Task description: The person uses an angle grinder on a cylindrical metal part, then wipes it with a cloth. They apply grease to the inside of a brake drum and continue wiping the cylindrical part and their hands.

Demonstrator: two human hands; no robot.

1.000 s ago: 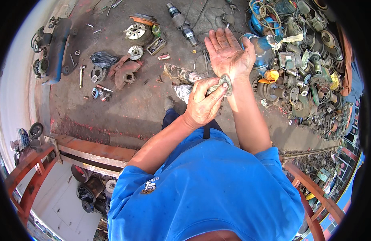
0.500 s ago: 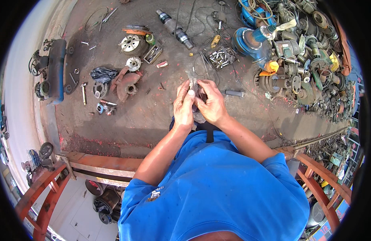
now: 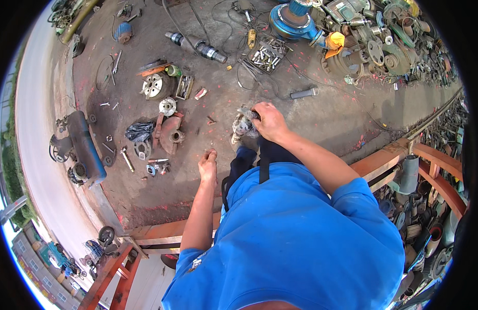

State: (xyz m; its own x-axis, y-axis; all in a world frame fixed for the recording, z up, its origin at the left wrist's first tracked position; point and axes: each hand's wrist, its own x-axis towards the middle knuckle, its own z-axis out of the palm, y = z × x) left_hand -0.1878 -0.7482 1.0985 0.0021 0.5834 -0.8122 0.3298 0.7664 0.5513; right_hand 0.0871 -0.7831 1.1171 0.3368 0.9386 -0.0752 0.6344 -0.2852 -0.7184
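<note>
My right hand (image 3: 271, 123) is closed on a small, dirty grey piece that looks like a rag (image 3: 245, 112), in front of my legs. Just beyond and beneath it are a crumpled whitish-grey surface (image 3: 242, 125) and the tip of my shoe (image 3: 236, 138); where the rag ends and the shoe begins is hard to make out. Out to the left, my left hand (image 3: 208, 168) hangs low over the floor, apart from the right, its fingers curled together. Whether anything small sits between those fingers cannot be seen.
Left on the floor lie a rusty impeller-like part (image 3: 170, 133), a black plastic bag (image 3: 139, 131), a hammer-like tool (image 3: 127, 159) and a blue cylindrical tank (image 3: 86, 147). Ahead are a tray of metal pieces (image 3: 270, 56) and a shaft (image 3: 195, 46). Scrap machinery (image 3: 389, 57) piles up right. An orange frame (image 3: 378, 159) is beside me.
My hands were together on the grey piece and have parted. The left moved down and left; the right keeps the piece. The whole view has turned and shifted.
</note>
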